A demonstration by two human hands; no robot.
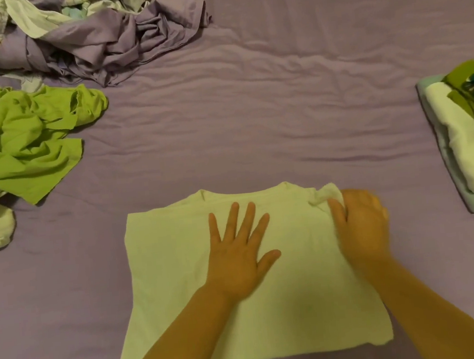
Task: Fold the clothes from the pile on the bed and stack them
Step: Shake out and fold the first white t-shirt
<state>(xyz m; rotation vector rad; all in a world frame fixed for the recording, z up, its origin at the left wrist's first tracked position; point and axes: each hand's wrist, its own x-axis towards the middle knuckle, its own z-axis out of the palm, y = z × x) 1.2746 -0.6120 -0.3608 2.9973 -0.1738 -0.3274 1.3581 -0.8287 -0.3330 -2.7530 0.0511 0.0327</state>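
Shirt (181,271): pale, flat on bed (280,102), near edge.
Left hand (239,258): open — palm presses the middle.
Right hand (360,225): blurred, closed on right sleeve (322,195).
Advice: fold sleeve inward, keep palm firm — no wrinkles.
Stack (466,142): far right.

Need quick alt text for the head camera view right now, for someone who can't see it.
A pale shirt lies flat on a purple bed; the left hand presses it flat while the right hand grips its right sleeve. Unfolded clothes lie far left, a folded stack far right.
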